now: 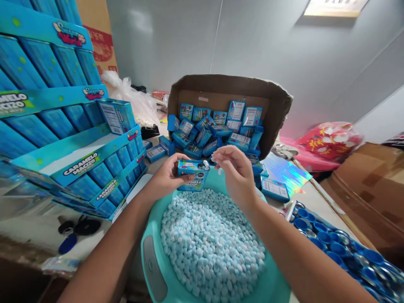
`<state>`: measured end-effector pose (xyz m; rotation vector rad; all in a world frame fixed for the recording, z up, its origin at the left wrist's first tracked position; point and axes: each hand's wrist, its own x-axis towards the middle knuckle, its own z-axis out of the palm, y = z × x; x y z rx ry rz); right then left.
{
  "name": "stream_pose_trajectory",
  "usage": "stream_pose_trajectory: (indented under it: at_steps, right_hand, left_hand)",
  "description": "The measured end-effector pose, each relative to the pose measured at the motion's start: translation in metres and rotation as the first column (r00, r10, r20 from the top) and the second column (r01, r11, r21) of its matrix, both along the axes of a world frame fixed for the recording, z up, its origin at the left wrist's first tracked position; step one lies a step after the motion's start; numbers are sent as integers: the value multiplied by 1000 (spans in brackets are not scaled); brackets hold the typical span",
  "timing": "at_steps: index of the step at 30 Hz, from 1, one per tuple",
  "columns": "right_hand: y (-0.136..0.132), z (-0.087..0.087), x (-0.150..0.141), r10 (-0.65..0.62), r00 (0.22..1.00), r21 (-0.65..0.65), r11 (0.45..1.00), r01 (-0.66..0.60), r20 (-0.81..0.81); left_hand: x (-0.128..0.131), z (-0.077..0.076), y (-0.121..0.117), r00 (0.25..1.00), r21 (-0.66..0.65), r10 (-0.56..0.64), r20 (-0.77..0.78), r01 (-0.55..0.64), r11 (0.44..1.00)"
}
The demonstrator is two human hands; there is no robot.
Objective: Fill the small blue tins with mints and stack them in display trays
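My left hand (167, 176) is closed around a small blue candy box (192, 174), holding it over the tub with its open end up and to the right. White candies (206, 163) show at the box's opening. Beside that opening is my right hand (235, 170), fingers bent together, with a pale candy just under them; how many it holds is hidden. Below both hands, a turquoise tub (153, 235) is filled with light blue and white candies (211, 244).
Behind the tub, an open carton (274, 94) lies tipped with several blue boxes (217, 130) spilling out. Stacked display trays (78, 164) full of boxes stand at left. Blue ring-shaped pieces (334, 240) lie at right, near a brown carton (362, 189). A plastic bag (132, 99) sits behind.
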<state>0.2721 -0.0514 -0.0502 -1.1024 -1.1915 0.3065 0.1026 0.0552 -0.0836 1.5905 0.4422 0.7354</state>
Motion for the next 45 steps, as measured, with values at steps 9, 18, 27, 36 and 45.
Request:
stream_pose_trajectory:
  at_steps: [9,18,27,36,45]
  right_hand:
    - [6,-8,4,12,950,-276,958,78,312]
    - [4,-3,2,-17,926,-263,957,125,378]
    - [5,-5,1,-17,932,-341,928,150,363]
    - [6,-9,3,-39,944,-237,964,122,329]
    - [10,-13,3,187,804,-375,809,-452,-564]
  left_hand:
    - [1,0,0,999,32,5,-32,-4,999]
    - [-1,3,-3,995,45,5,-96,-1,999]
    - [-1,5,-2,986,114,-22,-164,41,993]
    - [-1,9,-5,996,40,-23,-80,26,999]
    - [-3,1,-3,998,86,-52,-27,54,995]
